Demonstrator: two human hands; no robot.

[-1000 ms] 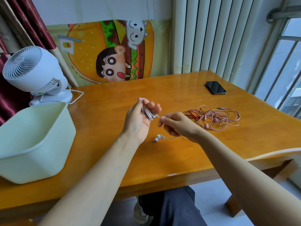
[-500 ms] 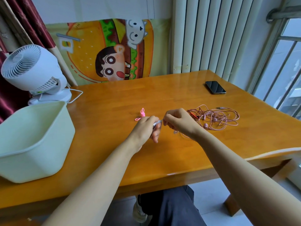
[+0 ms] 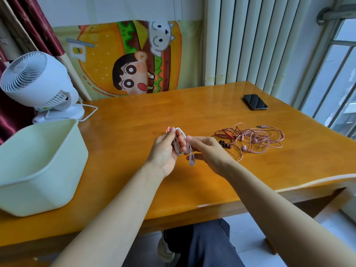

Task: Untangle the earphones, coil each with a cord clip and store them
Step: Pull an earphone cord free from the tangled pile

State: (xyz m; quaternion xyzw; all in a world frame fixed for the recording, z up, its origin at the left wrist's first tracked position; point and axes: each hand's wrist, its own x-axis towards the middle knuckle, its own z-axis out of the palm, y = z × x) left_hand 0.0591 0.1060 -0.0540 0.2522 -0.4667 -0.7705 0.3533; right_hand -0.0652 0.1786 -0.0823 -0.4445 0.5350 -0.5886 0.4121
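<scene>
My left hand [image 3: 165, 151] holds a white earphone cord [image 3: 180, 146] coiled around its fingers, just above the wooden table [image 3: 134, 132]. A pink cord clip [image 3: 168, 130] peeks out behind its fingertips. The white earbuds [image 3: 192, 159] dangle below the coil. My right hand [image 3: 207, 151] is close on the right, thumb and fingers pinching the cord at the coil. A tangle of pink and red earphones [image 3: 254, 137] lies on the table to the right of my hands.
A pale green plastic bin [image 3: 38, 162] stands at the table's left end, with a white fan [image 3: 38, 83] behind it. A dark phone [image 3: 255, 102] lies at the far right. A radiator and window bound the right side.
Both hands dropped to the table by the pink clip, then rose again. The clip has left the table and now sits behind my left fingers. The earbuds now hang from the coil.
</scene>
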